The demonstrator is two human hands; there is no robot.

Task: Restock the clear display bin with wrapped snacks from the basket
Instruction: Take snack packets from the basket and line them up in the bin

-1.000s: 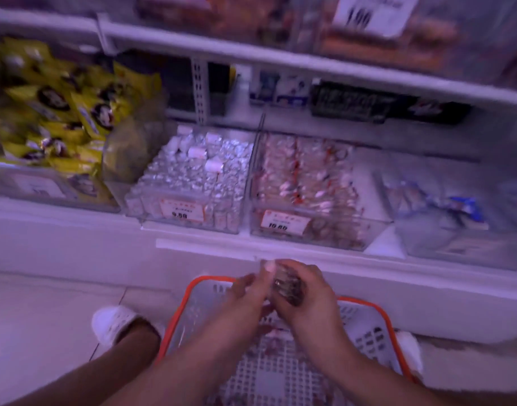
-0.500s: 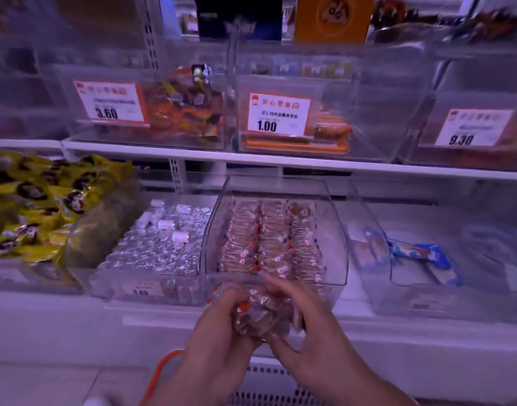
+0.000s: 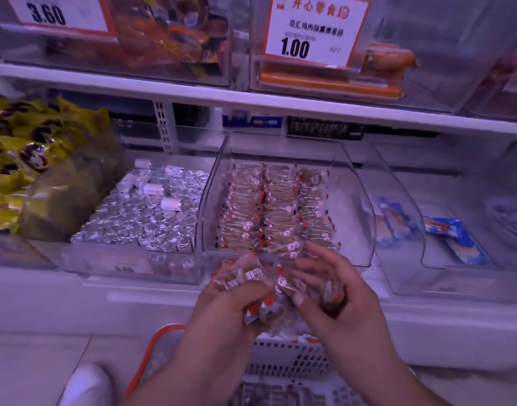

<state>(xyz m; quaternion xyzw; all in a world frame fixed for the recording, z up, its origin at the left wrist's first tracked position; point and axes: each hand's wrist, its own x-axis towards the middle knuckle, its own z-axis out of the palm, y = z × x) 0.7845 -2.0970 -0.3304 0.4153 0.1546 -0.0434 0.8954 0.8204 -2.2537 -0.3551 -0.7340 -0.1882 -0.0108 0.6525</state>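
I am holding a bunch of wrapped snacks (image 3: 252, 291) in both hands, just in front of the front wall of the clear display bin (image 3: 354, 200) on the lower shelf (image 3: 90, 291). My left hand (image 3: 222, 306) is gripping several of them, its fingers curled round the clear wrappers so that the packets are sticking up above my knuckles and bulging out below my palm. My right hand (image 3: 336, 300) is cupping more of the packets against its palm, with the thumb pressing on them and the upper fingers (image 3: 315, 253) spreading loosely above, reaching over the bin's front lip. The two hands are touching around the bunch. Inside the bin, the same snacks are lying in neat rows along its left and middle, while its right side is showing bare bottom. Below my wrists the basket (image 3: 283, 364), white mesh with an orange rim, is sitting on the floor. A bin of silver-wrapped pieces (image 3: 140, 218) is standing just left of the display bin, at the shelf's front edge.
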